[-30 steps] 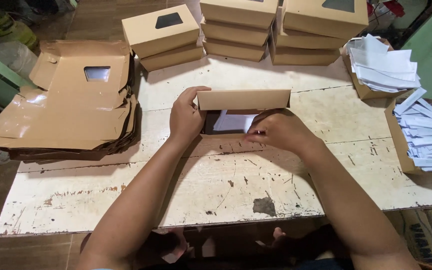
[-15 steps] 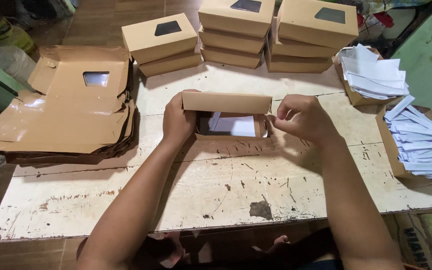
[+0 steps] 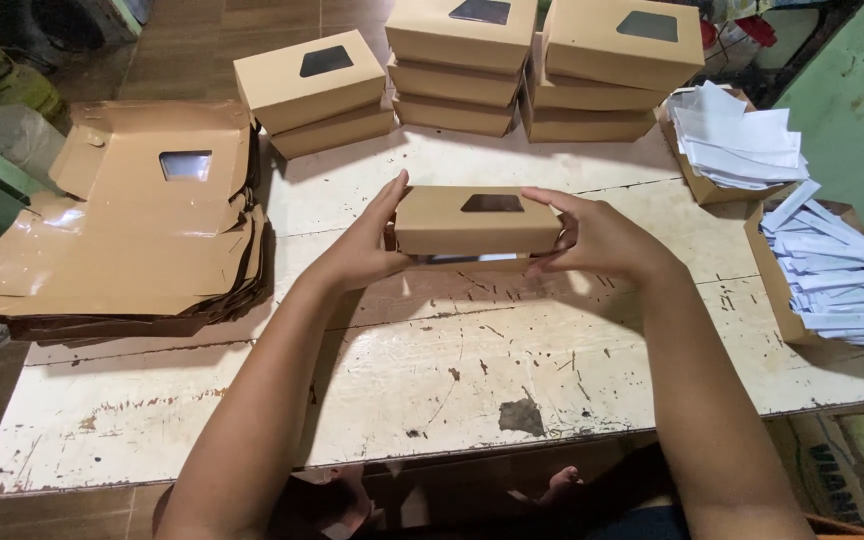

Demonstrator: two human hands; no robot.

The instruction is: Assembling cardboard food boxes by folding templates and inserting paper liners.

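Lid now folded down: left hand (image 3: 362,250) and right hand (image 3: 597,238) have fingers clamped on the closed windowed kraft box (image 3: 475,220), raised above the surface (image 3: 432,370); stacking calls for a steady carry.

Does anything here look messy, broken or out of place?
Mostly the table: its white paint is chipped and scratched, with a dark patch near the front edge. The white papers sit jumbled in their tray. The box between the hands and the stacked boxes look fine.
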